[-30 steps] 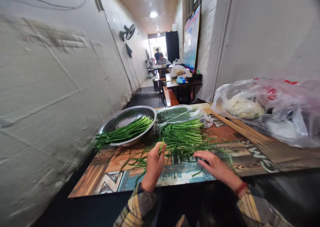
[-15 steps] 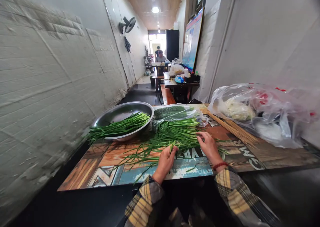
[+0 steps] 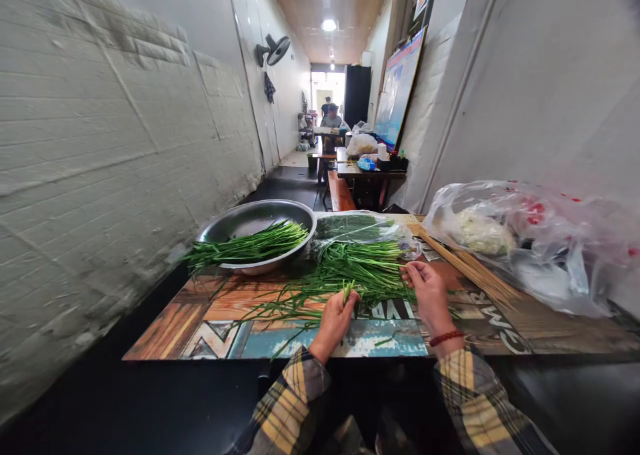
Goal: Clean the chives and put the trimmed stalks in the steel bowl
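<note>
Two hands work at a patterned table (image 3: 210,325) whose white block letters are partly covered; only "GM" and "R" read clearly. On its right side slumps a clear plastic bag (image 3: 530,248) with red print too creased to read. A metal bowl (image 3: 235,221) at the left holds a sheaf of greens (image 3: 250,247). The pile of chives (image 3: 363,268) lies mid-table, with wooden skewers (image 3: 465,265) beside it. The right hand (image 3: 429,293) rests bent fingers on the pile; whether it grips is unclear. The left hand (image 3: 336,318) is closed around a small bunch of chives (image 3: 347,291), tips up.

The bowl (image 3: 235,223) sits left of the chives (image 3: 365,268) on the table (image 3: 220,325), skewers (image 3: 470,268) right.
</note>
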Tool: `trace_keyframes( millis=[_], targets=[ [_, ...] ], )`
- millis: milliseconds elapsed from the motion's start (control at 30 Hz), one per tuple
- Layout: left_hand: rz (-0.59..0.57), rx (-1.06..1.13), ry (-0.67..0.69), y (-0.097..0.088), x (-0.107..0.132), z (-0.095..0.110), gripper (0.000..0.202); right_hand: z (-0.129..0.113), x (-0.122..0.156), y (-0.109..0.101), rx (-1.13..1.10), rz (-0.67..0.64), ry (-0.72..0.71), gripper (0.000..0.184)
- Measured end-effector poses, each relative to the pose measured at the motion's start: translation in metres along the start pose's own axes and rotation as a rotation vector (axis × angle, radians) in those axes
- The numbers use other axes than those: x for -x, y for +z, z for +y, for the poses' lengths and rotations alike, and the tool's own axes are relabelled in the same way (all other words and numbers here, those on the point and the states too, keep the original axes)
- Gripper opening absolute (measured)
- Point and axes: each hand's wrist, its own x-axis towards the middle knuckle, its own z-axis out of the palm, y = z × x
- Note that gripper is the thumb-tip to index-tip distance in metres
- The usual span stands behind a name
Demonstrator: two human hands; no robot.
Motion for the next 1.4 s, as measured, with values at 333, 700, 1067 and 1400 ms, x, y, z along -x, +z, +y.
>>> trace_keyframes(
  millis=[333, 700, 1067, 1400],
  targets=[
    [0.217, 0.349, -0.122, -0.004, 0.009, 0.013, 0.044, -0.026, 0.049, 0.002, -0.647, -0.143, 0.396, 0.023],
    [0.617, 0.543, -0.032, -0.094, 0.031, 0.06, 0.03, -0.066, 0.074, -0.002, -0.231, -0.388, 0.006, 0.018],
    [-0.011, -0.042, 0.215, -0.045, 0.004, 0.056, 0.032, -0.052, 0.057, 0.009, 0.074, -0.329, -0.152, 0.018],
    [-0.153, -0.041, 0.096, 0.005, -0.02, -0.005, 0.037, -0.008, 0.056, 0.046, -0.341, -0.199, 0.162, 0.03]
  ],
)
